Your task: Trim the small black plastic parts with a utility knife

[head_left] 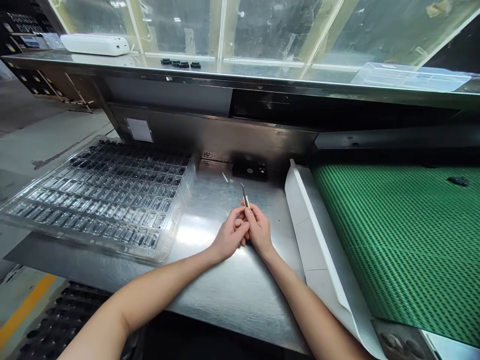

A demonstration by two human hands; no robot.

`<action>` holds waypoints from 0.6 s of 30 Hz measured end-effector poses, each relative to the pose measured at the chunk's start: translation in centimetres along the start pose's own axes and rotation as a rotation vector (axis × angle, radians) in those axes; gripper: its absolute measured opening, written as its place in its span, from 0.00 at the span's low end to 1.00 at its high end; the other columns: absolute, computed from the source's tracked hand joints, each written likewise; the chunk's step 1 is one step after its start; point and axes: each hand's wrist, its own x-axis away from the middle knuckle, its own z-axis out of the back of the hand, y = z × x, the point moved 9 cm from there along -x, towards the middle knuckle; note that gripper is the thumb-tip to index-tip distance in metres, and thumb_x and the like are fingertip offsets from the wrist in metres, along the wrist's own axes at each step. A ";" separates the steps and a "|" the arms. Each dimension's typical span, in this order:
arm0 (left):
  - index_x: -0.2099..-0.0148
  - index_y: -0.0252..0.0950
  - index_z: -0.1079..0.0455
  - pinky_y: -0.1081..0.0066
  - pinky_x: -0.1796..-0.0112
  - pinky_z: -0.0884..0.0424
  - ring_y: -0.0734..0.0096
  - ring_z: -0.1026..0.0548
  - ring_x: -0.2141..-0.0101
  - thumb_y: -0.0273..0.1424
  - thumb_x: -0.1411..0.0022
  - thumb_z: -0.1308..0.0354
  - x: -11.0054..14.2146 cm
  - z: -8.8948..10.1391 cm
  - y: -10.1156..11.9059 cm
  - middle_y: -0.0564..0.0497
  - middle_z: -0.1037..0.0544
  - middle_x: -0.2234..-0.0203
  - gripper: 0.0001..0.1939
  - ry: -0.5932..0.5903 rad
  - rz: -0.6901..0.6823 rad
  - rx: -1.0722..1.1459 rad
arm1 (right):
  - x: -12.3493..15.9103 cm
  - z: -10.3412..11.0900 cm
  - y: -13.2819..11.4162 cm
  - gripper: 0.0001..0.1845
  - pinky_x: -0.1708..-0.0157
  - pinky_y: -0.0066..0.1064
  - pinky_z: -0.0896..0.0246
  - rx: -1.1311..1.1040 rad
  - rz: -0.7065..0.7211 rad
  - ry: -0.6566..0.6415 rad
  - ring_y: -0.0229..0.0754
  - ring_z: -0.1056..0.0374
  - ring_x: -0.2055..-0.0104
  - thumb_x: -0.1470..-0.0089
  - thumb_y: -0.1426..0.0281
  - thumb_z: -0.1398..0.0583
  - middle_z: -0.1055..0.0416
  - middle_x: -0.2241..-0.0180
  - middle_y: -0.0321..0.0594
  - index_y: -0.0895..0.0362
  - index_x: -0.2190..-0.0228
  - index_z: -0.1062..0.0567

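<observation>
Above the metal bench (210, 280), my right hand (259, 229) is closed around a slim craft knife (245, 196) whose blade points away from me. My left hand (230, 234) meets the right one, its fingers bent in and touching by the knife's handle. Whatever lies between the left fingers is hidden. Beyond the hands a small white sliver-like piece (225, 177) rests on the metal. Further back, against the bench's rear wall, lies a flat black plate (250, 170) with a pale round spot.
On the left sits a clear plastic tray (165, 245) with many pockets, dark parts in its far rows. A white divider (313, 230) separates the bench from a green belt (397, 240) carrying a small black part (458, 181). Above runs a shelf (247, 75) with several black discs (183, 64).
</observation>
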 end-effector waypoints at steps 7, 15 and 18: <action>0.30 0.34 0.39 0.78 0.79 0.36 0.78 0.31 0.81 0.45 0.27 0.40 0.0 -0.3 0.5 0.59 0.28 0.74 0.32 0.009 0.020 0.017 | 0.0 0.3 0.1 0.31 0.73 0.33 0.35 0.026 0.000 0.000 0.42 0.33 0.74 0.33 0.45 0.39 0.24 0.68 0.39 0.58 0.45 0.20; 0.29 0.33 0.40 0.77 0.78 0.34 0.76 0.30 0.81 0.40 0.29 0.39 0.0 -0.1 0.9 0.59 0.27 0.75 0.32 0.012 0.019 -0.009 | -0.1 0.7 -0.2 0.32 0.73 0.32 0.35 0.058 0.008 0.016 0.44 0.31 0.71 0.35 0.45 0.37 0.22 0.65 0.43 0.58 0.45 0.18; 0.30 0.33 0.39 0.77 0.77 0.34 0.76 0.30 0.81 0.40 0.30 0.39 0.0 -0.2 0.7 0.60 0.28 0.76 0.32 0.008 0.024 -0.003 | -0.1 0.7 0.0 0.33 0.70 0.34 0.33 0.068 0.005 0.020 0.45 0.30 0.70 0.35 0.44 0.37 0.22 0.65 0.43 0.58 0.45 0.18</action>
